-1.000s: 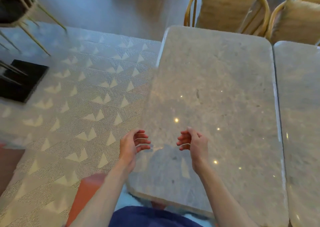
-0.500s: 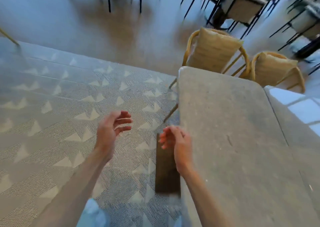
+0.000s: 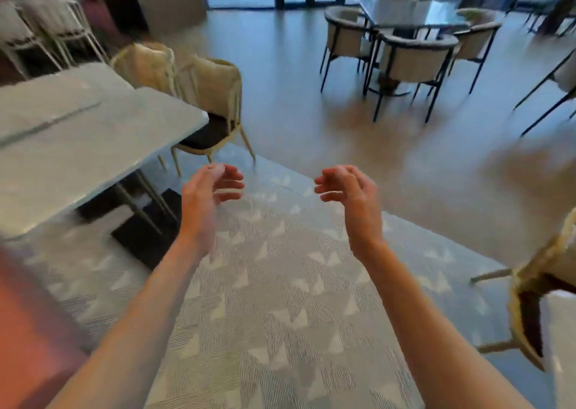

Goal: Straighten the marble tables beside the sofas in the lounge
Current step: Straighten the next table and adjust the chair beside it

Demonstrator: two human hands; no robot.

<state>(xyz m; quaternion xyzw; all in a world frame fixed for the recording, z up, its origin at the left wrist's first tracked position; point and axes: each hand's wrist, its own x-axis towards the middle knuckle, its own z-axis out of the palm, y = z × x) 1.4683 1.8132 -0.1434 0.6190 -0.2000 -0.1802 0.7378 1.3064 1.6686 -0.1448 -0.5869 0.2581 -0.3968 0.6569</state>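
Two marble tables abutting, long axes toward chairs.

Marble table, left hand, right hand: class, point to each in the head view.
Marble table (image 3: 78, 140), head view, bare top.
Left hand (image 3: 207, 192), head view, palm.
Right hand (image 3: 349, 190), head view, back of hand.

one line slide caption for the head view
Both hands, left hand and right hand, raised empty over the patterned carpet, marble table at left.

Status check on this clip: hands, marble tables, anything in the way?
Left hand and right hand empty, loosely curled, raised over the rug. Marble tables off to the left, untouched. Cane chairs at their far end.
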